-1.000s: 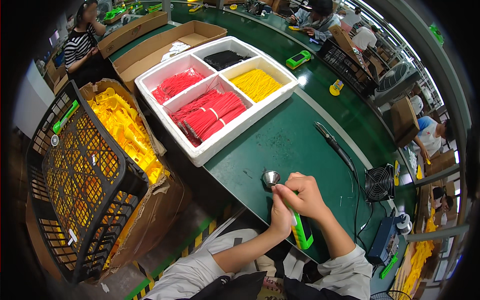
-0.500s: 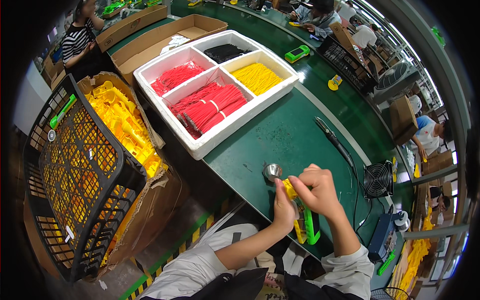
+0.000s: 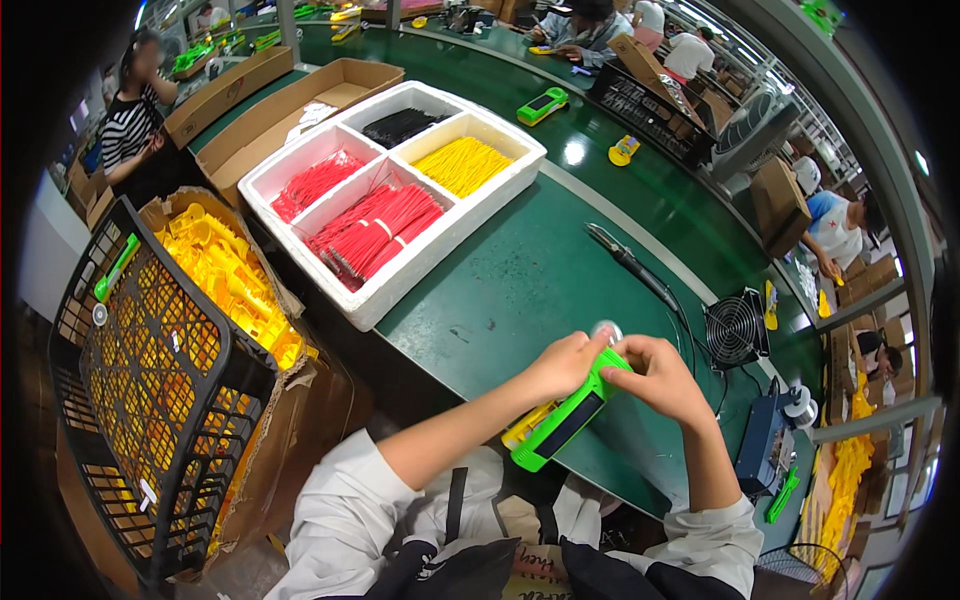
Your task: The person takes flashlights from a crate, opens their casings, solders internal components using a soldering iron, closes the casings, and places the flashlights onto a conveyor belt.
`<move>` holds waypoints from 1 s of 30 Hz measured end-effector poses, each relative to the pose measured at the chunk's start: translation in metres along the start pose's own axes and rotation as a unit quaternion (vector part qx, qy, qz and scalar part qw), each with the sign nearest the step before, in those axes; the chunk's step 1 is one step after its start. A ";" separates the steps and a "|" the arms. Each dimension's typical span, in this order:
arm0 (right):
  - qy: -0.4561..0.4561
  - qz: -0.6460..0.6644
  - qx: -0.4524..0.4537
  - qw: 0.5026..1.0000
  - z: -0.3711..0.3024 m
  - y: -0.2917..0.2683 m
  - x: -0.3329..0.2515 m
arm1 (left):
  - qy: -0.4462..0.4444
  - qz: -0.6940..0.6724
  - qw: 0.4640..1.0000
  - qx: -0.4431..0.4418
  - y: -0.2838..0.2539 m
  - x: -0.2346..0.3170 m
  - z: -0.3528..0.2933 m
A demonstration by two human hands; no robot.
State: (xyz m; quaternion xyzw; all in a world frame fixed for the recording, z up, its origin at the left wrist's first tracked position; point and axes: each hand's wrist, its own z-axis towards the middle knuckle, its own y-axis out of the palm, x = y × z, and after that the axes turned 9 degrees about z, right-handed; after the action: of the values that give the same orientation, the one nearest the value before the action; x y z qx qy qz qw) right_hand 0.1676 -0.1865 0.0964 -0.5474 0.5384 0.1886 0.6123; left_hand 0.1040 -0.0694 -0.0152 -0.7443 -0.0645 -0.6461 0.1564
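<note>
A green-and-yellow flashlight body [image 3: 566,425] with a dark panel slants over the front edge of the green table, its lower end toward me. My left hand [image 3: 563,366] is closed around its upper end from the left. At the same end, the curled fingers of my right hand [image 3: 660,378] grip from the right, thumb along the green shell. Just beyond my fingertips a shiny silver cup [image 3: 606,330] shows, partly covered by the fingers; whether it is held or rests against the body I cannot tell. Yellow plastic shows along the body's left side.
A white foam box [image 3: 365,315] holds red, black and yellow wires. On the table lies a soldering iron [image 3: 632,262], beside a black fan [image 3: 737,328] and a blue soldering station [image 3: 768,440]. At left, a black crate [image 3: 150,400] leans on a carton of yellow parts [image 3: 215,265].
The silver cup has gone from the tabletop to my fingertips. The flashlight body has swung up, its dark panel now facing me. The whole view has shifted slightly.
</note>
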 end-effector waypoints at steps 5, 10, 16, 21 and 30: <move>0.048 0.235 0.201 0.950 -0.053 0.017 0.037 | 0.071 0.307 0.910 -0.270 0.016 0.038 0.026; 0.019 0.333 0.301 0.893 -0.086 0.047 0.047 | 0.112 0.424 0.794 -0.420 0.043 0.062 0.037; 0.081 0.427 0.280 0.856 -0.094 0.043 0.064 | 0.261 0.332 0.856 -0.300 0.025 0.050 0.036; 0.129 0.614 0.209 0.750 -0.091 0.009 0.077 | 0.132 0.202 0.896 -0.372 -0.048 0.049 0.022; 0.157 0.657 0.136 0.725 -0.079 -0.024 0.081 | 0.166 0.205 0.942 -0.205 -0.062 0.026 0.013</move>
State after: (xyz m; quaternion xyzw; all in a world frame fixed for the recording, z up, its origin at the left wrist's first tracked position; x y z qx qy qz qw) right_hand 0.1801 -0.2927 0.0513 0.0104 0.8719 0.3791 0.3099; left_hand 0.1014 -0.0097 0.0179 -0.6397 0.2505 -0.7134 0.1381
